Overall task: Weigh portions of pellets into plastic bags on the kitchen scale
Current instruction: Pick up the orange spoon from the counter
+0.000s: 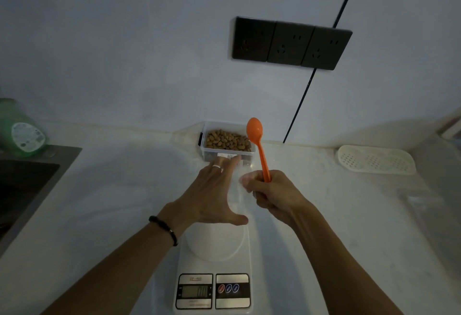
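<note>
Scanning from the left, we see a green bottle (21, 130) beside a dark sink (27, 182), both well apart from the work.

Our left hand (212, 195) reaches forward over the bench (112, 190), fingers straight, thumb spread, holding nothing; its fingertips come close to the tub (228, 140) of pellets (227, 141), though we cannot tell if they touch it. A thin clear bag (240, 190) seems to lie between the hands, too faint to trace.

The scale (213, 264) sits nearest us, its round plate partly under the left hand, its display blurred.

Our right hand (272, 197) is clenched round the handle of the orange spoon (259, 147). The spoon stands nearly upright, long axis running from the fist away toward the wall, bowl uppermost and empty, just in front of the tub's right corner. Farther right lies a white perforated tray (376, 160), with 3 dark sockets (290, 43) on the wall above.

We judge that no scoop has been taken for this portion yet.

Risks from here:
- The bag could collapse or slide if the left hand lets it sag, so pellets would spill onto the bench.
- A hand leaning on the plate would falsify the reading.
- Dim light makes the display hard to read, inviting overfilling.
</note>
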A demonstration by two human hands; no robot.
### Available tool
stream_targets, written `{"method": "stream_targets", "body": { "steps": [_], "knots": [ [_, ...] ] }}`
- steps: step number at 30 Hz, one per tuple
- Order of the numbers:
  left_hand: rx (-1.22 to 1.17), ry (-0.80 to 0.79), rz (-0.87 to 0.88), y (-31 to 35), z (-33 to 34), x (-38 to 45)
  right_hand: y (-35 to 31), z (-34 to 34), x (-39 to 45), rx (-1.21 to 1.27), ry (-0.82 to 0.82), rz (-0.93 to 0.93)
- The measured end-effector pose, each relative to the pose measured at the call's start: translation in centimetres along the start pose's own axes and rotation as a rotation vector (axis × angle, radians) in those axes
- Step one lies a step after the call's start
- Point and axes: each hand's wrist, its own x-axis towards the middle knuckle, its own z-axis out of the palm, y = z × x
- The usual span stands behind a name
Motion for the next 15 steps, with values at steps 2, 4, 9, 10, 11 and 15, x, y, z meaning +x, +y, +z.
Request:
{"method": "stream_targets", "body": {
  "steps": [2,4,9,10,11,15],
  "knots": [
    [0.004,-0.009,-0.004,0.0,0.2,0.0,-0.1,0.2,0.1,-0.065,0.031,-0.015],
    [-0.009,-0.004,-0.009,-0.1,0.4,0.1,0.0,0.4,0.2,-0.061,0.041,-0.025],
    [-0.050,0.003,0.015,-0.2,0.4,0.0,0.1,0.5,0.2,-0.022,-0.006,0.000],
    [-0.057,0.004,0.027,0.0,0.3,-0.1,0.1,0.6,0.2,-0.021,-0.017,0.007],
    [-0.065,0.004,0.035,0.1,0.3,-0.1,0.2,0.7,0.3,-0.016,-0.026,0.013],
    [-0.104,-0.018,0.041,-0.2,0.4,0.0,0.2,1.1,0.4,-0.026,0.010,0.020]
  ]
}}
